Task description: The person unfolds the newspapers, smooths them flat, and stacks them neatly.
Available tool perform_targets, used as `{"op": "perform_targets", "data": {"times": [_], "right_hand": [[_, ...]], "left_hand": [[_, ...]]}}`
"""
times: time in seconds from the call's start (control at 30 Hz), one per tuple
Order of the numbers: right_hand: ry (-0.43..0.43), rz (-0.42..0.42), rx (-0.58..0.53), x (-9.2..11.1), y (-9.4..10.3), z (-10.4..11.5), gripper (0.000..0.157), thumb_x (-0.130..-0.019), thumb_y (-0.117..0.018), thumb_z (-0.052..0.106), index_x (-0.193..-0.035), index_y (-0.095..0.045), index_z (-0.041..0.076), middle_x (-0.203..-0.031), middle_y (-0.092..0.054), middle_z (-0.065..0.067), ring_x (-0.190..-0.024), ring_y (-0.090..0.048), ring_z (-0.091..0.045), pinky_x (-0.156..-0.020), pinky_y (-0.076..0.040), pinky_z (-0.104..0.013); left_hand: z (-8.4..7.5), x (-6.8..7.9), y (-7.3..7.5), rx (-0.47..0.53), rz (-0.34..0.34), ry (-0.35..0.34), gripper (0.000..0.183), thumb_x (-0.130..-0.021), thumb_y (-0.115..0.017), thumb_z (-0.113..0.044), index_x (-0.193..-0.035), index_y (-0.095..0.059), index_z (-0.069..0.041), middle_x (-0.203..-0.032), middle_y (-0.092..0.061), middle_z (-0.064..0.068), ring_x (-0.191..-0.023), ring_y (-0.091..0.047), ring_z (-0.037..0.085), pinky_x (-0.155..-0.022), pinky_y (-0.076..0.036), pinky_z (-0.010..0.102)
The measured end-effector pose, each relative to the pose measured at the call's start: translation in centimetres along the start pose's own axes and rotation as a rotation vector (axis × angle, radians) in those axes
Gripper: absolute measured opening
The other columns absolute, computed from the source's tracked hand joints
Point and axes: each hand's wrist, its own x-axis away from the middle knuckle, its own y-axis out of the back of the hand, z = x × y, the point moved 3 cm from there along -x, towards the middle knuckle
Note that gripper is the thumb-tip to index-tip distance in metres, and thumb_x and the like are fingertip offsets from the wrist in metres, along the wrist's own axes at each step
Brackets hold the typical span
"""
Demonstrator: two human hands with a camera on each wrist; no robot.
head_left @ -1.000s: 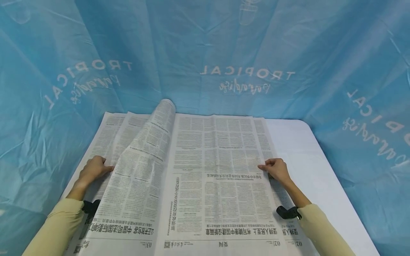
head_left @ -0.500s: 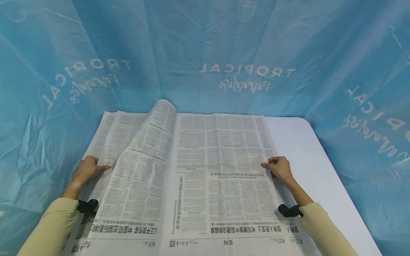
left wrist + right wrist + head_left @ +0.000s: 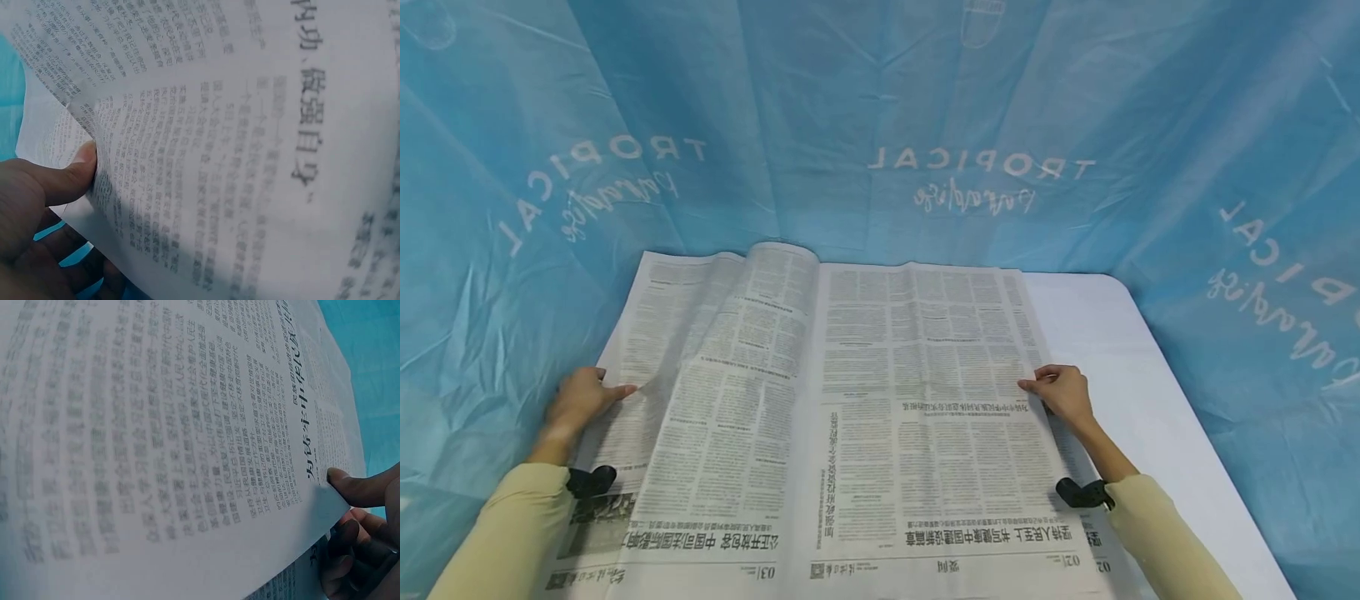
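A newspaper (image 3: 865,367) lies spread open, its left page curled up into a loose roll at the far end. My left hand (image 3: 578,400) pinches a sheet at the left; in the left wrist view the thumb (image 3: 78,165) lies on the sheet's edge, with fingers below. On the other side, my right hand (image 3: 1062,396) pinches the top sheet's right edge between thumb and curled fingers. The right wrist view shows that edge (image 3: 294,550) lifted above the sheet beneath. Black wrist straps (image 3: 1081,493) show at both sleeves.
The newspaper rests on a white table (image 3: 1090,325), whose surface shows along the right side. A blue printed curtain (image 3: 880,100) hangs closely around the table's back and sides.
My left hand has moved left, drawing the lower sheet's left edge outward. My right hand has shifted slightly right with the top sheet. The far roll has widened and sunk a little.
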Motion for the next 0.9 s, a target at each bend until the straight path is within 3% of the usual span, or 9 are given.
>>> {"op": "perform_targets", "data": {"times": [0.17,0.27,0.37,0.57,0.73,0.9], "right_hand": [[0.007,-0.019,0.017,0.0,0.3,-0.2,0.035,-0.084,-0.076,0.018,-0.099,-0.065,-0.012,-0.076,-0.069,-0.021,-0.053,-0.058,-0.013,-0.046,-0.044,-0.027],[0.016,-0.035,0.033,-0.1,0.5,-0.3,0.034,-0.084,-0.077,0.019,-0.097,-0.066,-0.011,-0.074,-0.069,-0.019,-0.053,-0.058,-0.011,-0.047,-0.043,-0.026],[0.019,-0.054,0.051,-0.1,0.6,-0.4,0.033,-0.083,-0.077,0.018,-0.096,-0.067,-0.011,-0.074,-0.069,-0.020,-0.054,-0.058,-0.012,-0.047,-0.043,-0.025],[-0.001,-0.080,0.097,-0.1,1.2,-0.8,0.035,-0.084,-0.077,0.019,-0.099,-0.067,-0.011,-0.080,-0.070,-0.024,-0.061,-0.065,-0.021,-0.051,-0.043,-0.024],[-0.036,-0.084,0.108,-0.1,1.4,-1.3,0.037,-0.084,-0.077,0.022,-0.100,-0.067,-0.009,-0.083,-0.071,-0.025,-0.066,-0.067,-0.027,-0.051,-0.042,-0.024],[-0.053,-0.096,0.107,0.1,1.8,-1.7,0.037,-0.084,-0.077,0.023,-0.100,-0.067,-0.009,-0.083,-0.071,-0.025,-0.063,-0.067,-0.024,-0.049,-0.041,-0.022]], "left_hand": [[0.3,0.2,0.5,-0.027,0.016,0.091,0.066,-0.089,-0.067,-0.028,-0.124,-0.044,0.023,-0.123,-0.045,0.046,-0.099,-0.052,0.058,-0.070,-0.044,0.057],[0.3,0.3,0.6,-0.035,0.024,0.138,0.071,-0.089,-0.066,-0.029,-0.131,-0.040,0.022,-0.132,-0.037,0.046,-0.110,-0.044,0.063,-0.078,-0.042,0.063],[0.4,0.4,0.6,-0.039,0.013,0.151,0.065,-0.090,-0.066,-0.028,-0.129,-0.044,0.019,-0.125,-0.043,0.045,-0.105,-0.047,0.062,-0.073,-0.043,0.061],[0.5,0.5,0.6,-0.034,-0.037,0.176,0.045,-0.090,-0.066,-0.022,-0.106,-0.050,0.017,-0.089,-0.053,0.037,-0.076,-0.055,0.047,-0.056,-0.040,0.049],[0.4,0.7,0.8,-0.044,-0.075,0.197,0.042,-0.091,-0.065,-0.020,-0.105,-0.051,0.018,-0.088,-0.053,0.039,-0.073,-0.056,0.047,-0.055,-0.040,0.050],[0.4,0.6,0.8,-0.052,-0.083,0.210,0.044,-0.091,-0.065,-0.019,-0.110,-0.050,0.019,-0.092,-0.052,0.041,-0.075,-0.056,0.049,-0.057,-0.040,0.052]]}}
